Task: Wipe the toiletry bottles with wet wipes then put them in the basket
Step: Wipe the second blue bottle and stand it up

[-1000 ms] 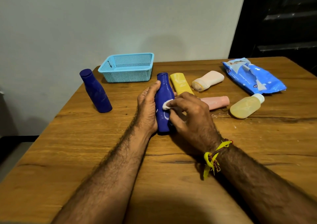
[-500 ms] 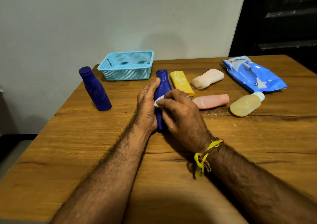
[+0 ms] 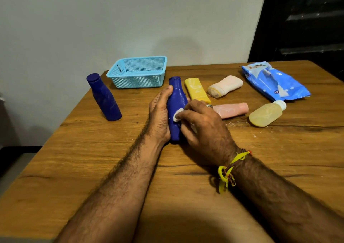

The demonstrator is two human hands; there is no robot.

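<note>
Blue bottle (image 3: 176, 101) stood upright at mid-table on the wooden table (image 3: 93, 168), cap pointing away. Left hand (image 3: 159, 116) gripped it along the left side, thumb stretched up near the neck, the other fingers wrapped out of sight behind. Right hand (image 3: 202, 123) pinched a small white wet wipe (image 3: 178, 115) in curled fingertips and pressed it against the bottle's front, low on the body. A ring showed on one right finger; yellow thread was tied at the right wrist.

Second blue bottle (image 3: 104, 97) stood well to the left, apart from the hands. Light-blue basket (image 3: 138, 73) sat at the far edge, holding no bottles. Lying on their sides to the right: yellow bottle (image 3: 197, 90), cream bottle (image 3: 225, 86), pink bottle (image 3: 232, 109), amber bottle (image 3: 266, 114) with white cap. Blue wipes pack (image 3: 275, 83) lay far right, opened.
</note>
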